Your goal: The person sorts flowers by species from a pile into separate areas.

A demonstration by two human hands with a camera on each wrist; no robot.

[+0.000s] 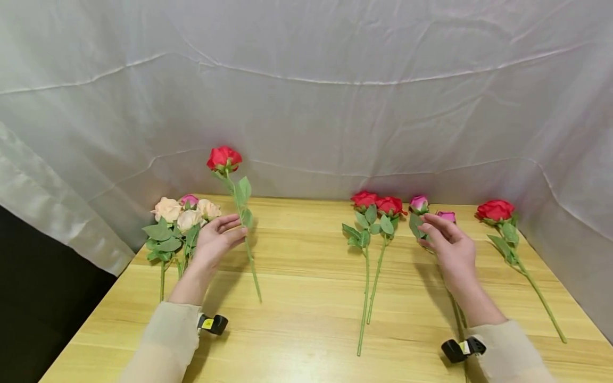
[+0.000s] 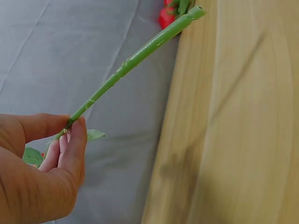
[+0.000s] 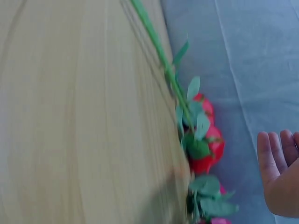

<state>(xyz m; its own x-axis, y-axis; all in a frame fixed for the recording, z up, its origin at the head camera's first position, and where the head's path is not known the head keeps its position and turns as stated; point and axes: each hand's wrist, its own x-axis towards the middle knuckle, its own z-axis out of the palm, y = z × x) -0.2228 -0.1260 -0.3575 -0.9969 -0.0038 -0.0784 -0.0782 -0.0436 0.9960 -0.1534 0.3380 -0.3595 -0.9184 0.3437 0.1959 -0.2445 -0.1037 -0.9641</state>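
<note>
My left hand (image 1: 216,243) pinches the stem of a red rose (image 1: 224,158) between thumb and fingertips, above the table. The bloom points up and away, and the cut end of the stem (image 2: 140,57) crosses the left wrist view. Over two pink roses (image 1: 419,204) hovers my right hand (image 1: 452,252), its fingers relaxed and partly covering their leaves and stems. In the right wrist view that hand (image 3: 284,179) shows extended fingers with nothing held. Just left of it lie two red roses (image 1: 390,205), side by side.
Beside the left hand lies a bunch of cream roses (image 1: 166,209) with a pink rose (image 1: 189,200). Another red rose (image 1: 496,210) lies at the table's right. A grey cloth (image 1: 306,122) hangs behind the wooden table (image 1: 297,319).
</note>
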